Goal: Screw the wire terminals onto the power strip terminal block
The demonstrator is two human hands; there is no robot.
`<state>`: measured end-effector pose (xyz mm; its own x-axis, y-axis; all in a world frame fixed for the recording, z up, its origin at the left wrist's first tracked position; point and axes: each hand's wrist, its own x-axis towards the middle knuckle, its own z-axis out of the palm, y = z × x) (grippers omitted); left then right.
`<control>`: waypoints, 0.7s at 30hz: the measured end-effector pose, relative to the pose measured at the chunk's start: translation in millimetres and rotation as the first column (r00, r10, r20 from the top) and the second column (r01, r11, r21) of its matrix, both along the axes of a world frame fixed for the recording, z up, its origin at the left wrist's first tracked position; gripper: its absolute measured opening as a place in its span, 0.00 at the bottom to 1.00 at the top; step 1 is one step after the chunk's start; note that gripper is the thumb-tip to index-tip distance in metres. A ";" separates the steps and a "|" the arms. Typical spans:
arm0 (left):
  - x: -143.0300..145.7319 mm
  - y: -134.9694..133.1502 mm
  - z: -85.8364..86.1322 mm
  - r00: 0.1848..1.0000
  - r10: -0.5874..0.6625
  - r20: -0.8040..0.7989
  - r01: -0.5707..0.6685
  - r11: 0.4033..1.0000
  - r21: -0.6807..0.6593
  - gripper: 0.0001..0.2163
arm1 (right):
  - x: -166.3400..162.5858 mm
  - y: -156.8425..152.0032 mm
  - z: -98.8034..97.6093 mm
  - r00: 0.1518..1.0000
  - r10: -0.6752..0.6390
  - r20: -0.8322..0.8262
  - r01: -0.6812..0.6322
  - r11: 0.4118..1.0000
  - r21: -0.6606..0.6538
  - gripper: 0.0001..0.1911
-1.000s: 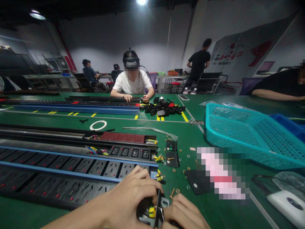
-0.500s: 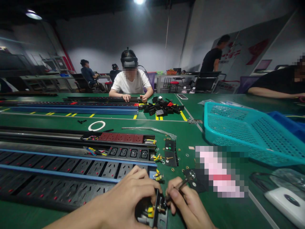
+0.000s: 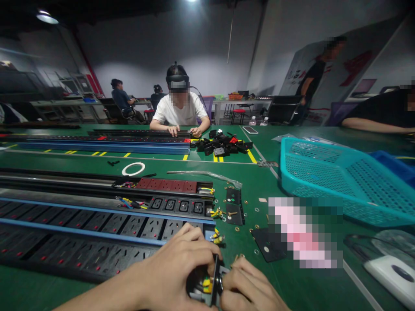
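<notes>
Right hand (image 3: 248, 287) back in, curled against the metal bracket (image 3: 215, 280)

The left hand (image 3: 173, 276) and right hand (image 3: 249, 287) curl on either side of a black bracket (image 3: 215, 276), with the left forearm (image 3: 106, 298) reaching in low.

Legible text: none could be made out.
Wall banner (image 3: 293, 74): dark characters and red marks were shown on it, but they were too small and blurred to be read.
</notes>
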<state>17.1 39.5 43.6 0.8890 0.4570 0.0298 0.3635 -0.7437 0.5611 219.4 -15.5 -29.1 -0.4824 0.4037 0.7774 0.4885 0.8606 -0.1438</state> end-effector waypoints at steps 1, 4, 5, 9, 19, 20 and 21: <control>0.0 0.0 0.0 1.000 0.000 0.000 0.000 1.000 0.003 0.19 | 0.2 -0.2 -0.5 1.000 0.006 0.001 -0.006 1.000 -0.001 0.20; -0.1 0.5 0.4 1.000 0.004 0.008 -0.004 1.000 0.006 0.19 | 1.2 0.9 1.7 1.000 0.011 0.006 -0.011 1.000 -0.006 0.20; 0.0 0.7 0.5 1.000 0.003 0.010 -0.003 1.000 0.008 0.19 | 1.7 1.6 3.5 1.000 0.010 0.005 -0.010 1.000 -0.020 0.19; 0.5 1.3 1.0 1.000 -0.001 0.018 0.001 1.000 0.011 0.19 | 4.4 4.6 11.7 0.995 -0.016 -0.094 0.002 0.990 -0.142 0.16; 1.5 -0.6 1.7 1.000 0.006 0.021 -0.006 1.000 0.005 0.21 | 12.0 2.9 -2.0 0.937 -0.223 -0.270 0.004 0.777 -0.629 0.17; 1.5 -0.7 2.1 1.000 0.006 0.015 -0.006 1.000 0.004 0.21 | 12.6 2.8 -2.0 0.933 -0.222 -0.283 0.022 0.820 -0.572 0.17; 1.6 -0.6 2.5 1.000 0.005 0.008 -0.005 1.000 0.003 0.21 | 12.8 3.0 -1.0 0.936 -0.203 -0.286 0.034 0.864 -0.502 0.17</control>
